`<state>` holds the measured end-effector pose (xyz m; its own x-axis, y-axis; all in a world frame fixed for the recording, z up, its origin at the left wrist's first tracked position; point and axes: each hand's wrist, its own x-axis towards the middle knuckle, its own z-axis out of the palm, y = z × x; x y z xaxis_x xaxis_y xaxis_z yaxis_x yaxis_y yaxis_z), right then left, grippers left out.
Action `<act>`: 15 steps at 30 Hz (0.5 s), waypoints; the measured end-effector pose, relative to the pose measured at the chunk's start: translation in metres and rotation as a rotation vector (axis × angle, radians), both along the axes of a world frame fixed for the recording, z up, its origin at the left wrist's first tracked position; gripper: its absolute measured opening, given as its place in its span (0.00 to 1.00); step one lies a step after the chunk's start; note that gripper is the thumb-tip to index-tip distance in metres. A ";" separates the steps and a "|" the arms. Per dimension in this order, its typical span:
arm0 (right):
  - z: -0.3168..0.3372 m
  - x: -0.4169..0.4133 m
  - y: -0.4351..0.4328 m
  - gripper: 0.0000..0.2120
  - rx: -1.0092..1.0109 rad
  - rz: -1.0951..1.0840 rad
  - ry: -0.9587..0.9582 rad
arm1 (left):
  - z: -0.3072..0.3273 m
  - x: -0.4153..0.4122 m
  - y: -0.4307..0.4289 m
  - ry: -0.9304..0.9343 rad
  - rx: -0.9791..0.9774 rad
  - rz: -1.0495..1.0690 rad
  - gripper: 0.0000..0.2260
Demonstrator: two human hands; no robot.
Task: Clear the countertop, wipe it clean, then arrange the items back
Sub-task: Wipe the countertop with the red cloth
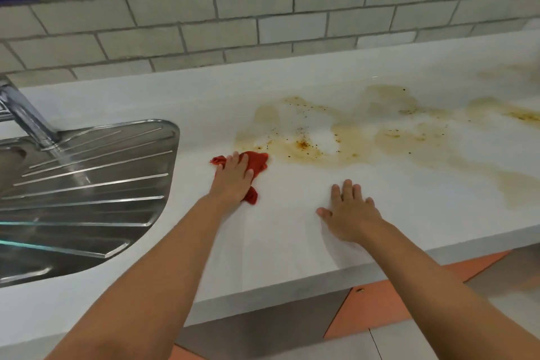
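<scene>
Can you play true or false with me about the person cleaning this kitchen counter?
1. The left hand presses a red cloth on the counter. True.
2. The right hand holds a sponge. False: it lies flat and empty on the counter.
3. Brown stains are on the counter beyond the cloth. True.
4. The sink's metal draining board is right of the hands. False: it is on the left.

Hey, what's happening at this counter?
Someone is wiping the counter. The left hand presses a red cloth flat at the edge of a brownish, speckled stain that spreads off to the right. The right hand lies flat on a clean part, fingers spread. Nothing else stands on the counter; a steel sink sits to the left.
</scene>
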<state>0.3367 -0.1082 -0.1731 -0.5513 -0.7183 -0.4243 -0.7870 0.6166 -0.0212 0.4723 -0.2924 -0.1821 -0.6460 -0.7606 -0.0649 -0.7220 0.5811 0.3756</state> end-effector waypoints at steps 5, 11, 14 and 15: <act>0.011 -0.002 -0.010 0.35 0.019 -0.069 -0.078 | -0.010 0.042 0.020 0.045 0.080 -0.281 0.22; 0.010 0.005 -0.014 0.36 -0.014 -0.126 -0.048 | 0.005 0.042 -0.063 -0.001 0.036 -0.056 0.21; 0.008 0.005 -0.016 0.35 -0.035 -0.144 -0.036 | 0.007 0.007 -0.048 0.049 0.070 -0.141 0.20; 0.007 0.006 -0.016 0.34 -0.039 -0.148 -0.031 | 0.006 0.000 -0.031 0.052 0.068 -0.202 0.20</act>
